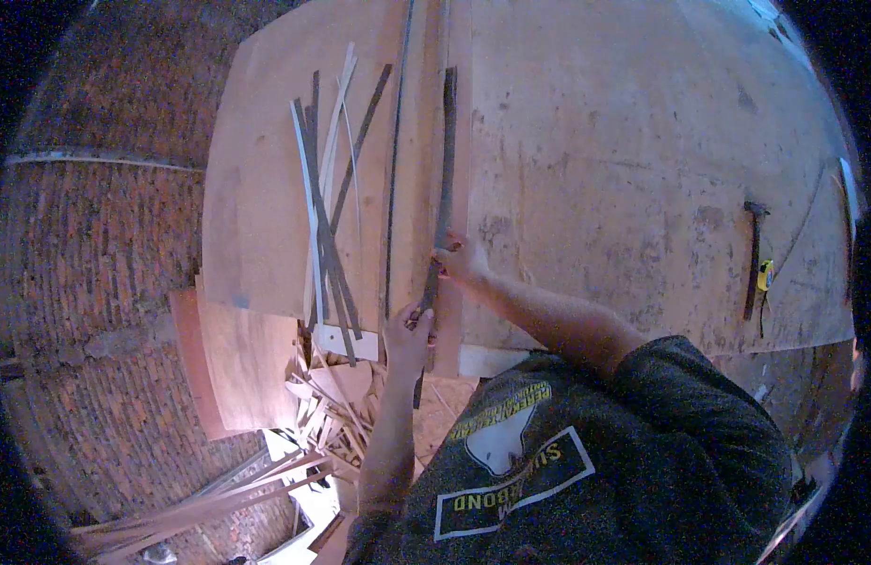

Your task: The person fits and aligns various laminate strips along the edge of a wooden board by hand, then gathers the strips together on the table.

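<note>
A long, narrow dark strip (447, 141) runs lengthwise along a board's edge on the plywood-topped table (595, 141). My right hand (463, 260) is closed around the strip near its middle, thumb and fingers pinching it. Closer to my body, my left hand (411, 330) also grips the strip, whose near end pokes out below that hand past the table's front edge. Left of my hands, several loose dark and pale strips (333, 207) lie crossed over each other on the wood.
At the right lie a hammer (754, 254) and a yellow tape measure (765, 275). Wood offcuts (336, 405) are heaped below the table's front edge. Long slats (200, 508) lean at lower left, near a brick surface (96, 245).
</note>
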Demonstrator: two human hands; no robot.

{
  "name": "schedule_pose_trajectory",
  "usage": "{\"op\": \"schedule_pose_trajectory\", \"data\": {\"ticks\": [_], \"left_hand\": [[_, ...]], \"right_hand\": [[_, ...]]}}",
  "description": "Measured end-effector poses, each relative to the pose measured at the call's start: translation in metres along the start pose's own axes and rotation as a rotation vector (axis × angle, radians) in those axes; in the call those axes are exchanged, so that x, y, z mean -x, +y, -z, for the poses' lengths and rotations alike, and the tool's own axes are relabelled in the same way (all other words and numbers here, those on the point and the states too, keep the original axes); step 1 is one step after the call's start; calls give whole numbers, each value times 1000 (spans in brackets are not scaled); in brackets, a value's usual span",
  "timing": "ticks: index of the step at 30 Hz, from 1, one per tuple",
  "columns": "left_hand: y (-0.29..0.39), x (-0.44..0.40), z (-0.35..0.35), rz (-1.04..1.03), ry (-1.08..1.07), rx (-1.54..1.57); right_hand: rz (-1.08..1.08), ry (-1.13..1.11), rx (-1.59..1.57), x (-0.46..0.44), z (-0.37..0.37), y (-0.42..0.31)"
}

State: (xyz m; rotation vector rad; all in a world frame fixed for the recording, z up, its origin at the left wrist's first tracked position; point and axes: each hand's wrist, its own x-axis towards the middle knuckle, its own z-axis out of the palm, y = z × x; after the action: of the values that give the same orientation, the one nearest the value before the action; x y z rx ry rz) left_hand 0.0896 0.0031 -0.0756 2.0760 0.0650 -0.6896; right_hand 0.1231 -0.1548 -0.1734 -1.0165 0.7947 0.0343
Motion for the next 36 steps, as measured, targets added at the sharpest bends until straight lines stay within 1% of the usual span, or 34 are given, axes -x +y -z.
{"op": "schedule_pose_trajectory", "data": {"ticks": [3, 6, 9, 12, 15, 18, 21, 24, 26, 27, 30, 33, 36], "left_hand": [[-8, -7, -2, -4, -28, 80], [-17, -13, -9, 11, 36, 100], [-8, -13, -9, 34, 26, 98], [-3, -17, -9, 8, 15, 90], [6, -19, -10, 35, 30, 54], [7, -23, -11, -25, 8, 70], [11, -29, -12, -45, 19, -3], [12, -33, -13, -40, 11, 2], [14, -34, -14, -26, 0, 32], [15, -35, -14, -18, -7, 47], [20, -41, -13, -38, -46, 13], [27, -45, -18, -62, -5, 21], [27, -54, -18, -72, -43, 42]], "right_hand": [[-35, -32, 95, -5, 5, -6], [-74, -54, 154, -8, 6, -17], [-73, -45, 143, -6, 7, -24], [-31, 14, 141, -5, 3, -27], [7, 57, 149, -16, 2, -21], [-9, 57, 136, -21, 3, -24], [-14, 66, 192, -26, 4, -28], [13, 54, 144, -29, 5, -27], [26, 43, 184, -35, 7, -26], [31, 38, 205, -33, 7, -31], [22, -3, 132, -27, 10, -46], [11, 52, 254, -39, 8, -50], [-2, 31, 174, -34, 8, -63]]}}
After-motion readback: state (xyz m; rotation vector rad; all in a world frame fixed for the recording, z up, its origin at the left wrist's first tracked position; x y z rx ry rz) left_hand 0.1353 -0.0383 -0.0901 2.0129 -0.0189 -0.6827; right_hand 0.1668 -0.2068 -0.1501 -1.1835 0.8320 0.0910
